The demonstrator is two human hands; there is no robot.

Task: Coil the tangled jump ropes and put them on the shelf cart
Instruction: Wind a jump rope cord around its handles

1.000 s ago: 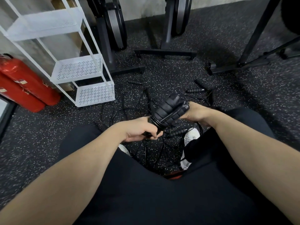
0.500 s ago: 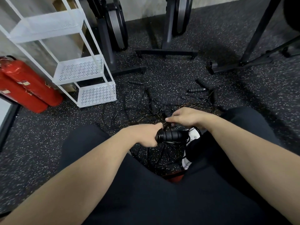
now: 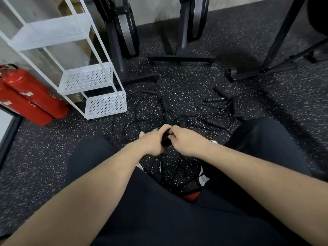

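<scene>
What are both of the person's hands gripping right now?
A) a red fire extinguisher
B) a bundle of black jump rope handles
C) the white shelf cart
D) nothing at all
B: the left hand and right hand meet around the bundle of black jump rope handles, above the tangled black ropes on the speckled floor, away from the white perforated metal shelf cart.

A seated person's left hand (image 3: 154,141) and right hand (image 3: 184,141) together grip a black jump-rope handle bundle (image 3: 166,140) above tangled jump ropes (image 3: 186,119) on the speckled floor (image 3: 44,157). A white shelf cart (image 3: 92,80) stands at left beside two red fire extinguishers (image 3: 30,96)
</scene>
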